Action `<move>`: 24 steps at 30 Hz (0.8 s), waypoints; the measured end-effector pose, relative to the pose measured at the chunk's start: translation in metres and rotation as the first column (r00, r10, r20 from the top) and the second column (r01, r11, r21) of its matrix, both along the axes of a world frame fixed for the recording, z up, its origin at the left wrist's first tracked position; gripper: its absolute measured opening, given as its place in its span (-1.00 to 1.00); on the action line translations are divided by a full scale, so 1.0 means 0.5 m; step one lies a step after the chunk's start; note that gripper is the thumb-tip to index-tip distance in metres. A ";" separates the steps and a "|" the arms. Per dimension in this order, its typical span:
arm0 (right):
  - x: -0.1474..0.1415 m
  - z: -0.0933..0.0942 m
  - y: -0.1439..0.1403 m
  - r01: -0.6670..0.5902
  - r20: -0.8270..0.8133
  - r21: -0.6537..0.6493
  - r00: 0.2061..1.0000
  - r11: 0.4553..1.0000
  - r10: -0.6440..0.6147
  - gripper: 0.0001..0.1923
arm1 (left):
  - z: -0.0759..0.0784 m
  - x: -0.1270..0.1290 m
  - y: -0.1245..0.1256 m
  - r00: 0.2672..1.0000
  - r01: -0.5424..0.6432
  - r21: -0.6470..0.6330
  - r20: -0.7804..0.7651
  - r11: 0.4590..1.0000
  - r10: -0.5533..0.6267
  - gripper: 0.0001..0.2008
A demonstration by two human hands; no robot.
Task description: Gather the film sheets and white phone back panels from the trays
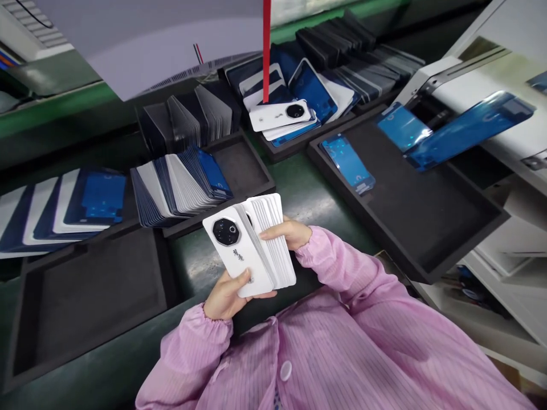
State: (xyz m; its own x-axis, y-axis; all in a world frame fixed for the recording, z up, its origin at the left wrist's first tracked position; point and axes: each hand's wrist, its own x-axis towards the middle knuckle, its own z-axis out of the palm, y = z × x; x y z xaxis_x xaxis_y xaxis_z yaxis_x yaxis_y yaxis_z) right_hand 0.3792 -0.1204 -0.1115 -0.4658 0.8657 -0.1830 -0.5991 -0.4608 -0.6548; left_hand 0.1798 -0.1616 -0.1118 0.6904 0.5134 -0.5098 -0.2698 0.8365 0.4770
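A fanned stack of white phone back covers (239, 250) is held in front of my chest, between both hands. The front cover carries a black octagonal camera patch and dark lettering. My left hand (228, 296) is closed around the lower left corner, its thumb on the front cover and its fingers under the stack. My right hand (288, 233) grips the right side, with fingers lying across the fanned covers' edges; its thumb is partly hidden. Just beyond the stack stands a row of white and dark blue covers (179, 188) in a black tray (252, 156).
At left lies a black tray (98, 302) with a fan of covers (68, 205) behind it. Another tray (427, 228) at right holds blue-filmed panels (348, 162). A white machine (504, 68) borders it. More covers (282, 114) pile up behind, under a hanging sheet (171, 40).
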 end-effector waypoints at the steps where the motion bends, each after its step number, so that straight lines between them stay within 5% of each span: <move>1: 0.002 0.003 -0.001 -0.003 -0.001 0.006 1.000 1.000 0.003 -0.70 | 0.001 0.000 0.000 1.000 0.010 0.010 -0.006 1.000 -0.010 -0.36; 9: 0.019 0.007 -0.002 -0.027 -0.076 -0.042 0.997 0.999 0.023 -0.62 | 0.005 -0.003 -0.003 0.999 0.015 0.024 -0.046 1.000 -0.014 -0.35; 17: 0.038 0.025 -0.011 -0.032 0.031 0.090 0.999 0.995 0.029 -0.62 | 0.012 0.003 -0.017 0.993 -0.016 0.114 -0.116 0.993 0.030 -0.44; 24: -0.008 0.023 -0.025 -0.027 0.145 0.307 0.989 0.951 -0.019 -0.21 | -0.023 0.017 -0.028 0.941 -0.011 0.435 -0.299 0.900 0.155 -0.66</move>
State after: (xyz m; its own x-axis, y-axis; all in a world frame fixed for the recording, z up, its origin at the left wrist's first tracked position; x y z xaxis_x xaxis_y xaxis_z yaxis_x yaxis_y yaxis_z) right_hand 0.3754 -0.1329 -0.0998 -0.4577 0.8888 0.0257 -0.4859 -0.2259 -0.8443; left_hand 0.1884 -0.1755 -0.1234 0.4728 0.7767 -0.4162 -0.1022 0.5175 0.8496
